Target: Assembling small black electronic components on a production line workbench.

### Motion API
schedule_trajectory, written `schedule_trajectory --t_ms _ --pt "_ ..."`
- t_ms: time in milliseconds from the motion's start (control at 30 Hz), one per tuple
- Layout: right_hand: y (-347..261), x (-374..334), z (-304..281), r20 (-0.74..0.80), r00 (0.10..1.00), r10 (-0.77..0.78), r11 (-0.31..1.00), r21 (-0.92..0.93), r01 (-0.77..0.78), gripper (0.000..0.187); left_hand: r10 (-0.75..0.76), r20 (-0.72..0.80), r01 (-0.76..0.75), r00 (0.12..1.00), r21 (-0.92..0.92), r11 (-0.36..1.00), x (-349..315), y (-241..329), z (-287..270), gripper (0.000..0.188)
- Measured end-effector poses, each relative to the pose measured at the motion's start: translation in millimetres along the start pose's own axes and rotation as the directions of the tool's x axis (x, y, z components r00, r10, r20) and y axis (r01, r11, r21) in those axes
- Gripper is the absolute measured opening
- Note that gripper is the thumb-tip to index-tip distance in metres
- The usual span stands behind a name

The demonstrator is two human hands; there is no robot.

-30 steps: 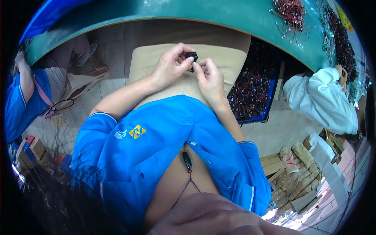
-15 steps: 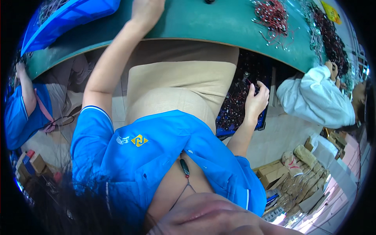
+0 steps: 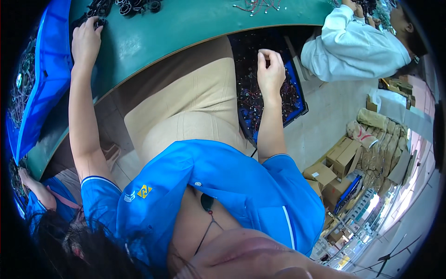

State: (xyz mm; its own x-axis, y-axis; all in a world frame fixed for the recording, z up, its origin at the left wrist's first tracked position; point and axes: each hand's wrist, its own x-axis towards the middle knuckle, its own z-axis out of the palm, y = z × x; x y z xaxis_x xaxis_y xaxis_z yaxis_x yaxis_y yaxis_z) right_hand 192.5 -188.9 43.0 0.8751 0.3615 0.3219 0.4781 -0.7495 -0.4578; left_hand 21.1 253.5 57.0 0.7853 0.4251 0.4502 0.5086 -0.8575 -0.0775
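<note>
At the far left of the green table (image 3: 186, 23), my left hand (image 3: 87, 44) reaches in beside the blue bin (image 3: 53, 79). Its fingers and thumb are bent round a black coiled cable (image 3: 99, 22), which is partly covered by the fingers. My right hand (image 3: 271, 76) hovers over a blue-rimmed tray (image 3: 299, 93) below the table's edge. The fingers of that hand curl in toward the thumb; anything small between them is hidden. Loose red and black wires with small shiny parts (image 3: 253, 109) fill the tray.
More black coiled cables (image 3: 134, 6) lie along the table's far side, with thin red wires (image 3: 260, 5) right of them. A person in a pale hoodie (image 3: 357, 46) works at the right, another person's arm (image 3: 39, 190) shows at lower left. Cardboard boxes (image 3: 341, 156) stand behind on the right.
My left hand has moved left and down to the black cables by the bin. My right hand has curled its spread fingers. The whole view has swung toward the left.
</note>
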Motion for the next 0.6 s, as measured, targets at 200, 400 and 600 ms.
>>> schedule_trajectory --t_ms 200,400,600 --pt "-12 54 1 -0.082 0.997 0.005 0.983 0.184 0.010 0.010 -0.136 0.240 0.138 0.961 0.010 0.990 3 6 -19 0.034" --pt "15 128 23 -0.235 0.961 0.146 0.807 0.590 0.021 0.010 -0.149 0.294 0.188 0.944 -0.110 0.976 8 18 -20 0.038" --pt "26 221 37 0.061 0.938 0.340 0.938 0.042 -0.343 0.025 -0.170 0.058 0.179 0.984 -0.380 0.908 -3 21 -43 0.032"
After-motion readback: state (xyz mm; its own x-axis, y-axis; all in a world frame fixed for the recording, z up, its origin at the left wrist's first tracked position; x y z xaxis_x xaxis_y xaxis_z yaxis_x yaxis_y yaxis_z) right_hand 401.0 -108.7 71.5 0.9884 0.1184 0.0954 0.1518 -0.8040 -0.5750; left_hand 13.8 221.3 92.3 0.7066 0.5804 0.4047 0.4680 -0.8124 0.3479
